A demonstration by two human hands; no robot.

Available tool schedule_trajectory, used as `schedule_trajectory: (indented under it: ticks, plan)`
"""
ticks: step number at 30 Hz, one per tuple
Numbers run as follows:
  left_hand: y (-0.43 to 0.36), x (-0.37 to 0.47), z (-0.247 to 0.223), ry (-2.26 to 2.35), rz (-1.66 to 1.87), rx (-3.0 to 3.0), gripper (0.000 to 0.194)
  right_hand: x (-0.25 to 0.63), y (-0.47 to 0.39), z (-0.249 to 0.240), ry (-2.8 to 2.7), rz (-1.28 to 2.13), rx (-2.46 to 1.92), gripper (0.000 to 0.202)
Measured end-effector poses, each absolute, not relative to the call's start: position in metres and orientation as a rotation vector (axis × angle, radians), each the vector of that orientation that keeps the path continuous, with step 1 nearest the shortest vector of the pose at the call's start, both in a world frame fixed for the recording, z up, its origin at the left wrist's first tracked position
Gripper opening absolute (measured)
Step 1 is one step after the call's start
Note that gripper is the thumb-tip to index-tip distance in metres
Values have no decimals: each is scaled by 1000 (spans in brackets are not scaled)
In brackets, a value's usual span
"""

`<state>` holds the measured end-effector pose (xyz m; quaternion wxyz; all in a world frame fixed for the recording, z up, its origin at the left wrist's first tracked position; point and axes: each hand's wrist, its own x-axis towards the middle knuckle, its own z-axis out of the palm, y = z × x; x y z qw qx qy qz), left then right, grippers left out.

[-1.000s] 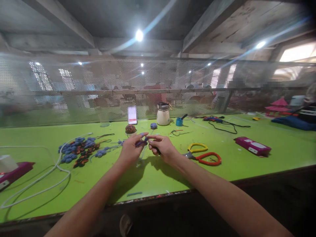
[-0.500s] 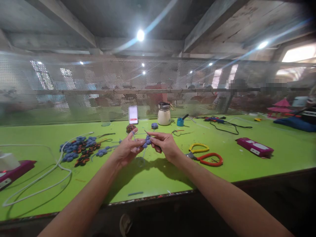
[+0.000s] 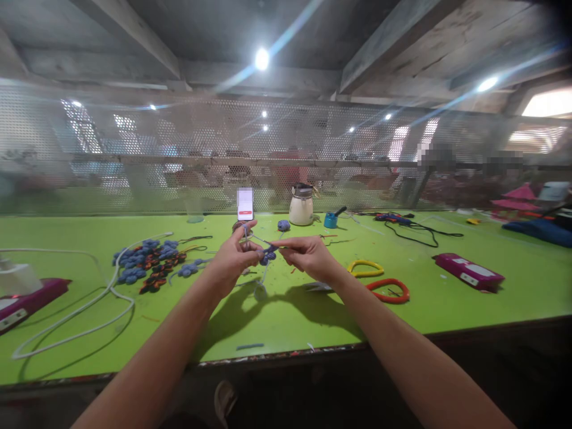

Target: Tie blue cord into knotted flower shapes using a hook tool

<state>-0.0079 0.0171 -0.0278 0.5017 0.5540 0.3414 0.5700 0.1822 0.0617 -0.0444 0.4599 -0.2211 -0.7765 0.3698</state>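
My left hand (image 3: 236, 256) pinches a small blue-purple crochet piece (image 3: 268, 257) between thumb and fingers, its index finger raised with yarn (image 3: 259, 238) looped over it. At the piece's right edge, my right hand (image 3: 308, 255) is closed on a crochet hook, largely hidden by the fingers, with yarn running to its tip. A loose yarn tail hangs below the piece. Behind the hands lies a blue yarn ball (image 3: 283, 225); a second, dark ball is mostly covered by my left hand. Blue crocheted flowers (image 3: 134, 262) and dark orange-black ones (image 3: 157, 277) lie to the left.
Scissors with yellow and red handles (image 3: 388, 291) lie by my right forearm. Purple power strips (image 3: 469, 271) sit at both sides, and a white cable (image 3: 117, 292) loops at left. A phone (image 3: 245, 205), a white jug (image 3: 301, 205) and a blue pot (image 3: 330, 220) stand behind.
The view has shifted slightly. My right hand has drawn a little away from the left, its index finger now stretched, and the crochet piece has tilted lower between them.
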Motion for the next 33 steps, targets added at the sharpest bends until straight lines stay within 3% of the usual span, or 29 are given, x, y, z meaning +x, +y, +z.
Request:
schedule_trajectory:
  ticks: [33]
  plan:
    - [19,-15,-27,832,1252,1241,80,197,48,-23,-2329,586,-610,32]
